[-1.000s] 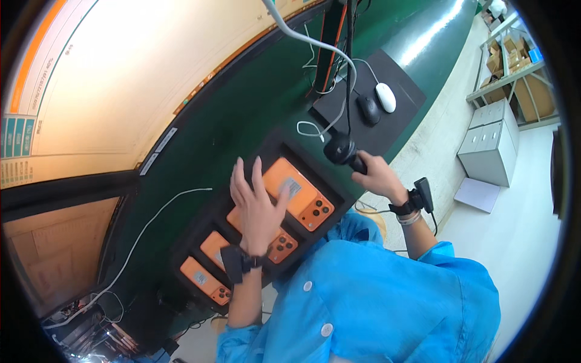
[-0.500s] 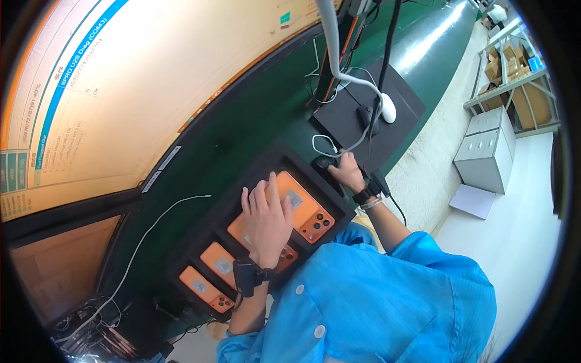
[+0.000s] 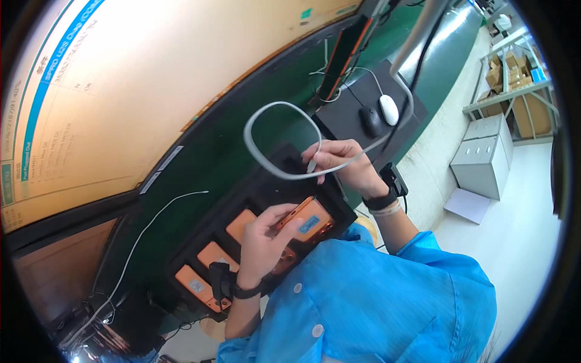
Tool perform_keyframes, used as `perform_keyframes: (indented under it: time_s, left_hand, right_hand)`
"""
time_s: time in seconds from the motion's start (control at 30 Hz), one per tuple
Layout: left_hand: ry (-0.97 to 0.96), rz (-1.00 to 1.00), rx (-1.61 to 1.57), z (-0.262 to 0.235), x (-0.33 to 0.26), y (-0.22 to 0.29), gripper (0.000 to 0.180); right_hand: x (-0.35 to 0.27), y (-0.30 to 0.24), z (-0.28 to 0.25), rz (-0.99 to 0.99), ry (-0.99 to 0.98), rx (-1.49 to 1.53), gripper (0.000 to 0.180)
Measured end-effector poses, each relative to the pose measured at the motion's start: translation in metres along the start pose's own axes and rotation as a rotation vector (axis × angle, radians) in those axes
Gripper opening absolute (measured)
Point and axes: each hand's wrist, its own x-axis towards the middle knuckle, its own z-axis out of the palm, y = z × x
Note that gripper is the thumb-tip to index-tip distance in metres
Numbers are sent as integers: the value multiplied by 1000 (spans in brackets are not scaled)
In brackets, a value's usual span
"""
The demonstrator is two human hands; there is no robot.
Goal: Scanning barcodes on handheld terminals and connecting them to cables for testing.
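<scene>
My left hand (image 3: 266, 239) grips an orange phone (image 3: 310, 219) with a pale label on its back, tilted up above the right end of a black tray (image 3: 284, 158). In my right hand (image 3: 348, 164), just beyond the phone, the white plug (image 3: 312, 164) of a cable is pinched between the fingers. The white cable (image 3: 249, 130) loops up to the left of that hand and runs back over it toward the right. Plug and phone are apart. Several more orange phones (image 3: 196, 284) lie in the tray's slots, some partly covered by my left hand and wristband.
Beyond the tray stands a large monitor (image 3: 181, 66). A black mouse (image 3: 370, 121) and a white mouse (image 3: 389, 110) rest on a dark mat (image 3: 339, 118) at the right. Another white cable (image 3: 136, 245) lies across the green table at the left.
My left hand has lifted the phone from the right slot and tilted it. My right hand has left the dark mouse and come toward the tray, now holding the cable plug.
</scene>
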Motion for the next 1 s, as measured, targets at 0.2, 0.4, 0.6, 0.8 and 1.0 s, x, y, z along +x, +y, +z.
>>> perform_keyframes:
  time_s: [0.2, 0.4, 0.6, 0.8, 1.0]
  left_hand:
    - [119, 144, 67, 12, -12, -23, 30]
    - [33, 26, 241, 16, -28, -9, 30]
    - [78, 122, 181, 20, -32, -23, 34]
    - [112, 188, 266, 20, -36, -25, 45]
    - [318, 204, 281, -45, -81, -30, 29]
  right_hand:
    - [-24, -36, 43, -338, -316, -302, 16]
    - [-40, -41, 45, -394, -373, -545, 16]
    - [-50, -41, 54, -499, -377, -647, 14]
    - [-50, -30, 53, -461, -354, -625, 15]
    - [-17, 9, 52, -264, -249, -587, 31]
